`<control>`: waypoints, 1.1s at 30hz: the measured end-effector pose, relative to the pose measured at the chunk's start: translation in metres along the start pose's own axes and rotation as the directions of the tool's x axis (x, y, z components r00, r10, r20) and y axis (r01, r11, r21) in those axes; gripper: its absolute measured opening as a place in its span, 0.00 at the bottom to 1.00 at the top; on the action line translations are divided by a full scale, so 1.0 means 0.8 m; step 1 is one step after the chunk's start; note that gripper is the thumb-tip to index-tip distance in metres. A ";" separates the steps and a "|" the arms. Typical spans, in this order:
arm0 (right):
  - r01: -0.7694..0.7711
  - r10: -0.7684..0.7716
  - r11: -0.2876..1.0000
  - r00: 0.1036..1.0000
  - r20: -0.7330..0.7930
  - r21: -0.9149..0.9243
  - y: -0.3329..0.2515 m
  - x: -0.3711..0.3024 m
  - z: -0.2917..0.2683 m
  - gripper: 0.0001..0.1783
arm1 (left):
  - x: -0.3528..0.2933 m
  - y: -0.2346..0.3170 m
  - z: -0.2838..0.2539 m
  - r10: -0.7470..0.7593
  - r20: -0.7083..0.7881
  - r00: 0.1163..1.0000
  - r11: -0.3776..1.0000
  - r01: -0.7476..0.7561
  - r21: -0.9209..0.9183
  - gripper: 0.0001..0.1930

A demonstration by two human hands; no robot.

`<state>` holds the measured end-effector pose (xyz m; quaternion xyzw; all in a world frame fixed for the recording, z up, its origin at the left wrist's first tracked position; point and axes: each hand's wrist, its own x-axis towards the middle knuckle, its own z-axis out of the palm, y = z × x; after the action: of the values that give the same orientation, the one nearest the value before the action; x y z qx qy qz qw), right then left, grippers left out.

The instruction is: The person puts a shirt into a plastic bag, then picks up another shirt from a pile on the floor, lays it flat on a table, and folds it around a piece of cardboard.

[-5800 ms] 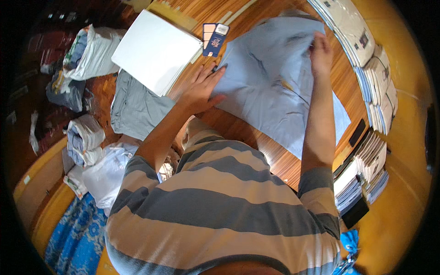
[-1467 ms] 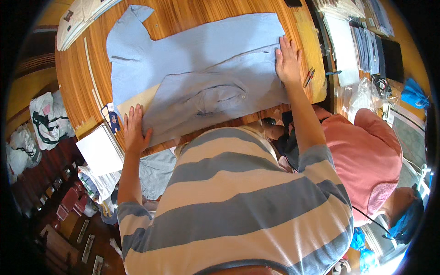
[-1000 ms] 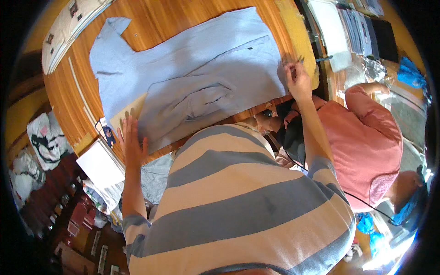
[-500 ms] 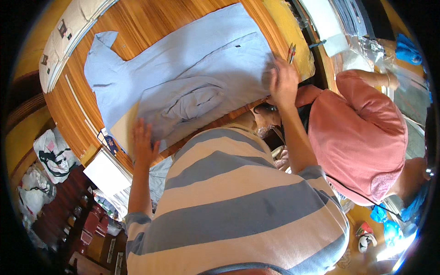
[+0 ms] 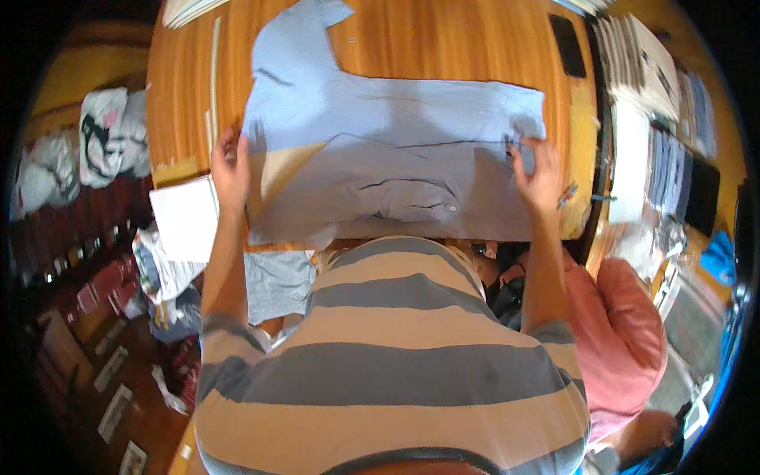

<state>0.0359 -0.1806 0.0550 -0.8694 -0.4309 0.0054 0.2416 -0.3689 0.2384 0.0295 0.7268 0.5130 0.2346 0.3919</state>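
Blue shirt (image 5: 380,107) lying across the wooden tabletop (image 5: 443,47), near side folded over, far sleeve (image 5: 294,39) stretched to the upper left, and the left hand (image 5: 229,178) has just left the near corner for the left edge, fingers half curled beside the tan patch (image 5: 286,165)! Up comes the right hand (image 5: 540,180) too, from the near corner to the right end, fingers bent; I can't tell if either pinches cloth. The fold seems to hold without a flattening palm, snips (image 5: 567,195) just beside the right hand, white stack (image 5: 184,218) near the left.
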 end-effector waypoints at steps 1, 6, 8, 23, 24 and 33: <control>0.087 -0.087 0.996 0.996 0.013 0.003 -0.001 0.041 0.007 0.22 | 0.049 0.003 0.002 -0.125 0.082 0.989 0.992 0.124 0.018 0.42; 0.269 -0.267 0.963 0.932 0.245 0.024 0.056 0.173 0.046 0.27 | 0.158 0.074 0.000 -0.451 0.514 0.730 0.892 0.373 0.254 0.39; 0.141 -0.153 0.988 0.891 0.428 0.060 0.055 0.198 0.038 0.26 | 0.170 0.060 -0.001 -0.454 0.601 0.657 0.891 0.340 0.301 0.35; 0.220 -0.074 0.952 0.841 0.536 -0.214 0.060 -0.041 -0.046 0.07 | -0.027 -0.013 -0.119 -0.225 0.781 0.583 0.970 0.214 0.119 0.10; 0.201 -0.041 0.947 0.849 0.527 -0.250 0.058 -0.060 -0.037 0.08 | -0.041 -0.028 -0.114 -0.242 0.786 0.570 0.966 0.219 0.138 0.09; -0.009 0.109 0.985 0.806 0.582 -0.173 -0.058 0.042 -0.059 0.20 | -0.067 0.026 -0.077 -0.073 0.365 0.928 0.981 0.001 0.192 0.23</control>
<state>0.0330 -0.1512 0.1230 -0.8545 -0.4563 0.2472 0.0246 -0.4227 0.2050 0.0859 0.7819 0.4634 0.0362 0.4154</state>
